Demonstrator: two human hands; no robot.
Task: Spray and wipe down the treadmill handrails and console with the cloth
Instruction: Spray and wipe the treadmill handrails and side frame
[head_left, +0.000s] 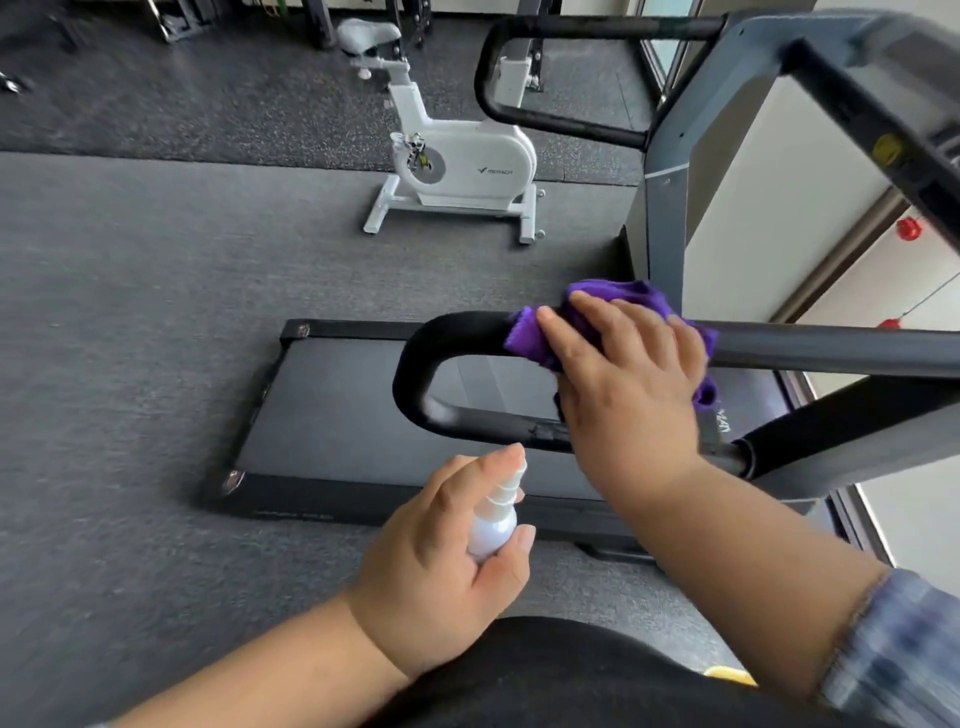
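Note:
The near black handrail (452, 338) of the treadmill loops across the middle of the view. My right hand (628, 374) wraps a purple cloth (540, 338) over the rail's upper bar and holds it against the bar. Lower down, my left hand (441, 561) grips a small white spray bottle (496, 525), its nozzle pointing up toward the rail and my forefinger on top. The far handrail (545, 119) runs off the grey upright at upper right. The console (878, 98) is blurred at the top right corner.
The treadmill belt (337, 415) lies below the rail on grey gym flooring. A white exercise bike (457, 161) stands beyond it. Dark gym equipment lines the back wall. Windows run along the right side.

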